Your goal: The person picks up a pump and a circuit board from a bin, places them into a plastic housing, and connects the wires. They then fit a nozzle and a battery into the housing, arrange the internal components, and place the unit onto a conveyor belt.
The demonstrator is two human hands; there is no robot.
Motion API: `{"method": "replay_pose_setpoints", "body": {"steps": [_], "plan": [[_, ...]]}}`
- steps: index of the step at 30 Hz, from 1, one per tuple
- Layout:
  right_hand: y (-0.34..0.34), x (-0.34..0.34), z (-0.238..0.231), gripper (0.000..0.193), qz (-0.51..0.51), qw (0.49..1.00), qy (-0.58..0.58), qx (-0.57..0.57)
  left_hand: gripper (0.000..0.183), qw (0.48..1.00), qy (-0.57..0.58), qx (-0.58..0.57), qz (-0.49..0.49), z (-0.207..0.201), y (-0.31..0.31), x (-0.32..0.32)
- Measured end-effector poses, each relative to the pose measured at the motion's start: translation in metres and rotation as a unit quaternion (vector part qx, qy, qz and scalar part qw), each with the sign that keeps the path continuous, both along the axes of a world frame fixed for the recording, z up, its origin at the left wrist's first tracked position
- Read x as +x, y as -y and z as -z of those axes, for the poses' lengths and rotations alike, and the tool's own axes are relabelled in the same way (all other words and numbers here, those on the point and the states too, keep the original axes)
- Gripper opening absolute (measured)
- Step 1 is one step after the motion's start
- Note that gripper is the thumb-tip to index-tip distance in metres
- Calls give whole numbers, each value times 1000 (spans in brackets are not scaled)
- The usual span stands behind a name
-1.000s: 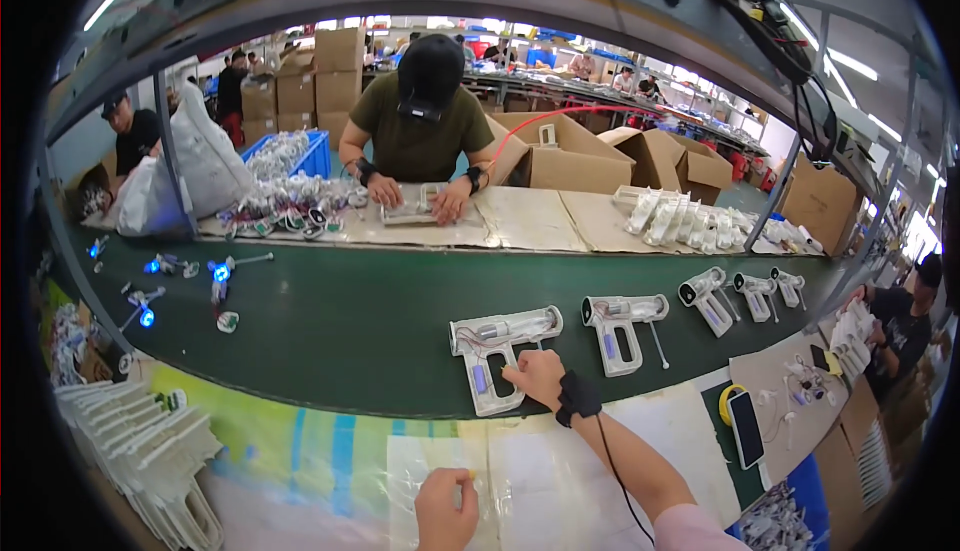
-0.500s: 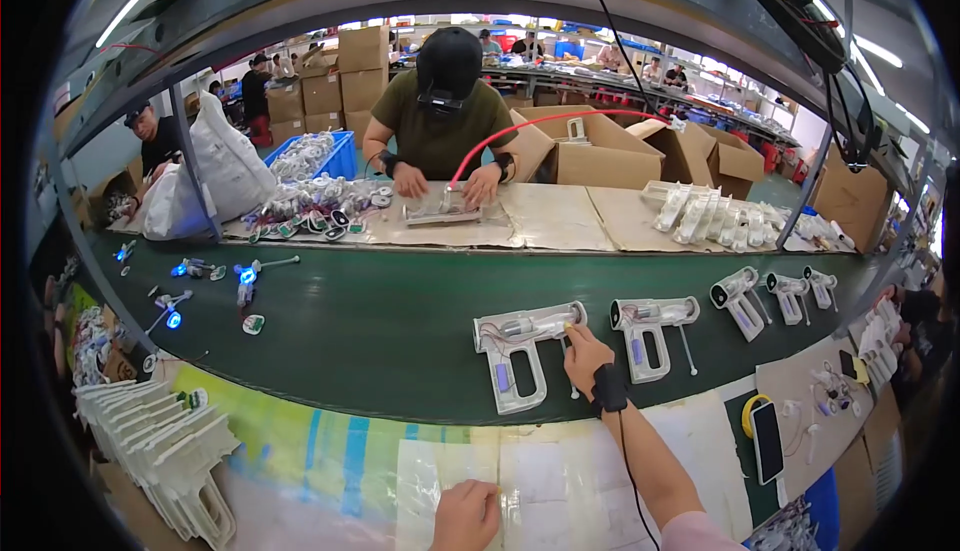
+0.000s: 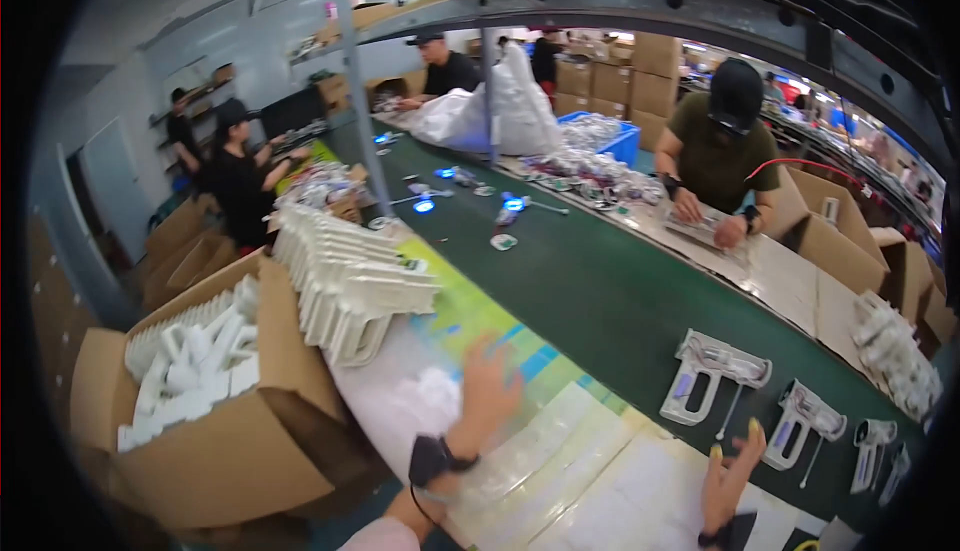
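Observation:
My left hand [image 3: 488, 396], blurred by motion, reaches over the near worktable with its fingers stretched out and nothing seen in it. Ahead of it, a stack of white plastic gun-shaped shell halves [image 3: 350, 276] stands at the table's left end. My right hand [image 3: 732, 481] is held up at the belt's near edge, fingers apart, yellow covers on the fingertips. Close to it on the green belt [image 3: 590, 296] lie white gun-shaped housings with wires inside, including one [image 3: 712, 376] just beyond the fingers and another [image 3: 803, 423] to the right.
An open carton [image 3: 220, 401] of white plastic parts stands at the left. Blue-lit wired assemblies [image 3: 512, 206] lie farther up the belt. A co-worker [image 3: 725, 151] handles a part across it, near a pile of wired parts [image 3: 600, 176]. A metal post [image 3: 360, 91] rises beside the belt.
The view has swung left, bringing the carton into sight. My right hand has come off the housing it touched and is spread. My left hand has reached out toward the shell stack.

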State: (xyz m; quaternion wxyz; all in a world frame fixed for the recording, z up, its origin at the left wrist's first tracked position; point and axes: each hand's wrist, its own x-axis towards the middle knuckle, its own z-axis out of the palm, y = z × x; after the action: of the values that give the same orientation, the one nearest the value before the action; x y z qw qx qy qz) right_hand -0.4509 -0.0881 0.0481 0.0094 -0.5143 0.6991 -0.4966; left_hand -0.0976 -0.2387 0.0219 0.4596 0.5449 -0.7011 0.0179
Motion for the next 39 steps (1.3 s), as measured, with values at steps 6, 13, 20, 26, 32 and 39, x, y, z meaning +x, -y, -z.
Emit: {"method": "replay_pose_setpoints", "body": {"steps": [6, 13, 20, 26, 32, 39], "plan": [[-94, 2, 28, 53, -94, 995, 26, 33, 46, 921, 212, -119, -303, -69, 35, 141], [-116, 0, 33, 46, -96, 991, 85, 32, 21, 865, 411, 18, -289, -101, 40, 177], [-110, 17, 30, 46, -82, 990, 115, 15, 14, 884, 451, 77, -94, -170, -12, 112], [-123, 47, 4, 59, -186, 974, -57, 118, 24, 876, 278, 182, 350, -100, -83, -28], [-206, 76, -32, 73, -146, 924, -111, 335, 26, 752, 142, 308, 565, 4, 11, -50], [-233, 94, 25, 85, 60, 909, -105, 399, 27, 978, 185, 2, -96, 45, 255, 9]]}}
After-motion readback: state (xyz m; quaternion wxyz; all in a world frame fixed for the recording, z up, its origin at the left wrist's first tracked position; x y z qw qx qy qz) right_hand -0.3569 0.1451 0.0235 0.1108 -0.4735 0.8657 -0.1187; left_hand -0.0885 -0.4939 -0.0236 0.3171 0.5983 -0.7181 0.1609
